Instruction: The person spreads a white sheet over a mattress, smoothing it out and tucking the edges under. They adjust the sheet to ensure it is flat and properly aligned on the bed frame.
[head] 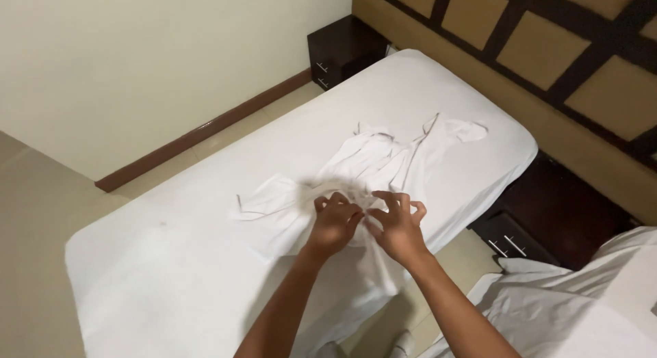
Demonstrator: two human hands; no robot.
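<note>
As we look down from head height, we see our left hand [334, 224] and our right hand [399, 228] close together over a white garment [373, 163] spread on a bed [171, 276]. Both hands meet at the near edge of the garment, close to the side of the bed that faces us. The left grip is narrow, its fingers curled and pinching a fold of the white cloth. The right grip is likewise narrow, fingertips bent onto the same bunched cloth just beside the left hand. The garment lies crumpled, running from our hands toward the head of the bed, with a flap [263, 199] of it lying to the left. The bed carries a plain white sheet. A dark nightstand [339, 50] stands in the corner beside the bed, against a cream wall [137, 57]. A padded headboard [547, 50] with dark framing runs along the right. A second heap of white bedding [582, 303] lies at lower right.
</note>
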